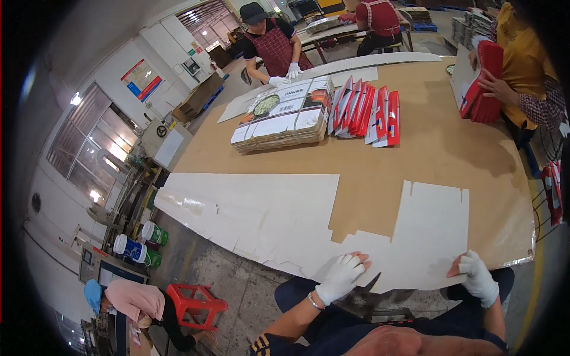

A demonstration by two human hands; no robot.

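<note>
A flat white cardboard blank [431,234] with notched edges lies at the near side of the table, right in front of me. My left hand [344,277], in a white glove with bare fingertips, has its fingers curled at the blank's near edge, beside a dark slit. At the near right corner, my right hand [478,277], gloved the same way, grips the edge with its fingertips. Another broad white cardboard stretch [255,216] reaches left along the table edge; I cannot tell whether both are one piece.
On the brown tabletop [439,142] are a strapped stack of printed cardboard [282,113] and several red-and-white folded cartons [362,113]. A person [273,44] works across the table; another [516,65] holds red cartons at right. A red stool [196,305] and bent-over person [139,302] are lower left.
</note>
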